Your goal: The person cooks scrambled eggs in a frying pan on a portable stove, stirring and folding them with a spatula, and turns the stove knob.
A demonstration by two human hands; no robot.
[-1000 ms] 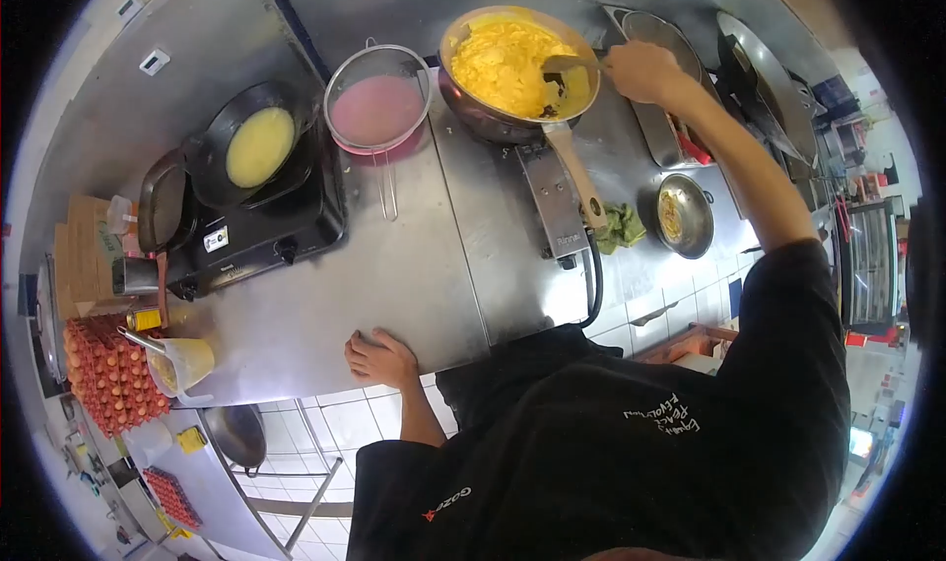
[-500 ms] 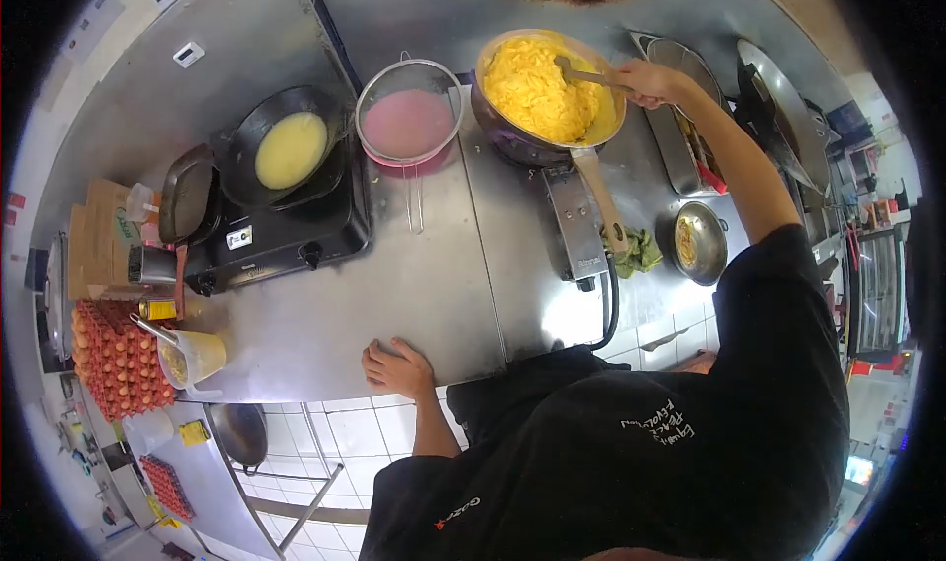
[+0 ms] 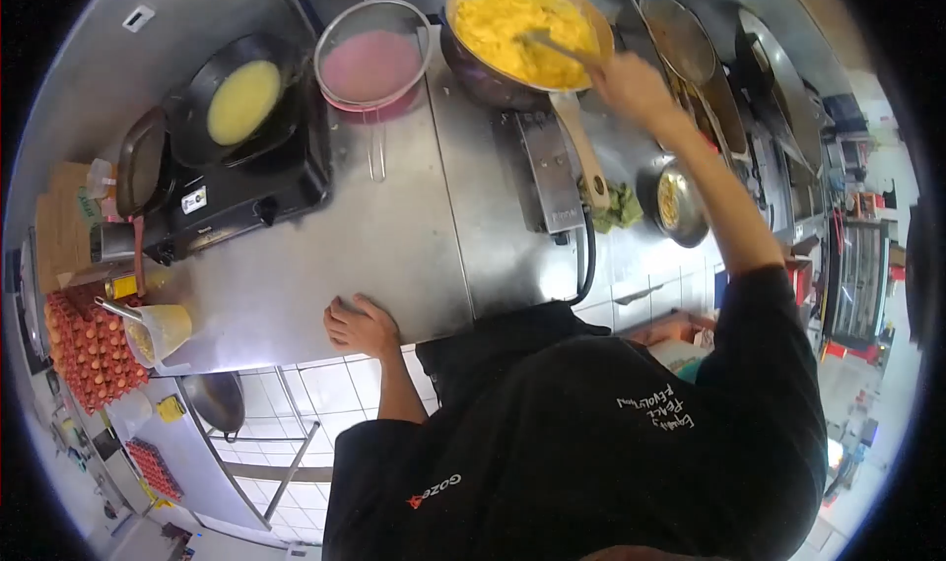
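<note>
My right hand (image 3: 628,88) is closed around the handle of a spatula (image 3: 564,49). The spatula's blade is down in a heap of scrambled eggs (image 3: 503,17), inside a deep frying pan (image 3: 485,76) on a burner. The pan's long pale handle (image 3: 581,147) points toward me, with no hand on it. At the counter's front edge, my left hand (image 3: 363,327) rests on the steel with fingers apart, holding nothing. Left of the pan, a wire strainer (image 3: 374,105) sits over a pink bowl.
A black wok (image 3: 192,118) holding pale yellow liquid stands on a black gas stove (image 3: 236,206). Egg trays (image 3: 89,349) and a plastic jug (image 3: 169,330) sit at left. Right of the burner are a green cloth (image 3: 619,206) and a small metal pan (image 3: 702,221).
The whole view has shifted, so the counter sits higher and further left. My right hand has come nearer me beside the pan, moving the spatula through the eggs. My left hand stays at the edge.
</note>
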